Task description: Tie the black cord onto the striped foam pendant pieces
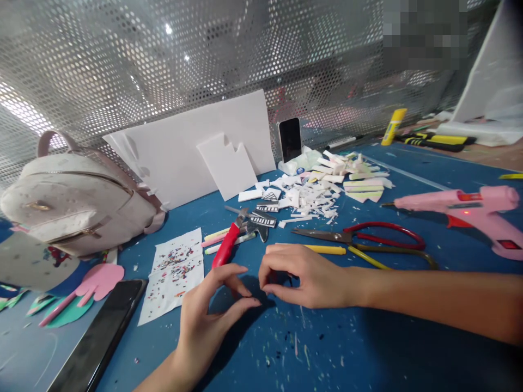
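Note:
My left hand [212, 310] hovers low over the blue table, its fingers curved and the index fingertip apart from the thumb. Facing it, my right hand [304, 275] is closed in a pinch of thumb and forefinger; anything between those tips is too small or hidden. Just beyond the left hand lies a red-handled tool [227, 245], its lower end covered by the fingers. Scissors [347, 235] with a red and an olive handle lie behind the right wrist, alongside a yellow stick [324, 250]. Black and white cut pieces [263, 218] lie near the tool's head.
A paper sheet [163, 294] with tiny coloured bits and a dark phone [102, 337] are at left, below a backpack [85, 190]. White foam scraps [310, 196] are heaped behind. A pink glue gun [469, 209], red light lit, lies right. White boards [175, 158] lean against perforated metal.

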Demonstrator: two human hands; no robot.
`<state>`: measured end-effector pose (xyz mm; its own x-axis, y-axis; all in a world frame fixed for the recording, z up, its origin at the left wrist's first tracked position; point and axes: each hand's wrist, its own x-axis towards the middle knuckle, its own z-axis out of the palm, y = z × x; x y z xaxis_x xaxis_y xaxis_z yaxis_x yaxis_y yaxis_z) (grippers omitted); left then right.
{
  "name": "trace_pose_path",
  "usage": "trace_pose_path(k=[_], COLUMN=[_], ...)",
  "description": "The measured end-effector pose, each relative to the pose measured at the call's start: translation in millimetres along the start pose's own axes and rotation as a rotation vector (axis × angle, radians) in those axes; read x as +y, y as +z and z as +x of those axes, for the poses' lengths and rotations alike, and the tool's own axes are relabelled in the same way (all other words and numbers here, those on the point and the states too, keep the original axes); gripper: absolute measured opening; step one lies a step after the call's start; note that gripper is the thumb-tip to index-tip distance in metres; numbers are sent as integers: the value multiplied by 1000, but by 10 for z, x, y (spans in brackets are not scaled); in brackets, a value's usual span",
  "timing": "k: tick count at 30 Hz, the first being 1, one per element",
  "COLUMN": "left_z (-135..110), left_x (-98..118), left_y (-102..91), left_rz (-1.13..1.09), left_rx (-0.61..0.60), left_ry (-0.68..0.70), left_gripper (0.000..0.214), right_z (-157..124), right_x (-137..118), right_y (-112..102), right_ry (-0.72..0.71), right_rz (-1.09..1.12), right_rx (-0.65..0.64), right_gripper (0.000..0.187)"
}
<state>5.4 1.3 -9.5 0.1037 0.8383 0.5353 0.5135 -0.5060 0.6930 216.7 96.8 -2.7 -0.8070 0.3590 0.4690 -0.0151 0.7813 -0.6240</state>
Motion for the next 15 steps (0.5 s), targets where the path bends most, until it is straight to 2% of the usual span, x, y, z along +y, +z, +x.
trace_pose_path(k=[7,15], left_z=[-26,-32], left_x=[21,14], left_y=[-4,6], left_rz=[118,156], left_rx=[-31,-44], left_ry=[124,154], left_gripper=[36,33], right_z=[28,11], right_x=[4,36], right_y=[5,22], right_ry=[-50,-92], right_rz=[11,-27], right_rx=[31,2], right_gripper=[5,3])
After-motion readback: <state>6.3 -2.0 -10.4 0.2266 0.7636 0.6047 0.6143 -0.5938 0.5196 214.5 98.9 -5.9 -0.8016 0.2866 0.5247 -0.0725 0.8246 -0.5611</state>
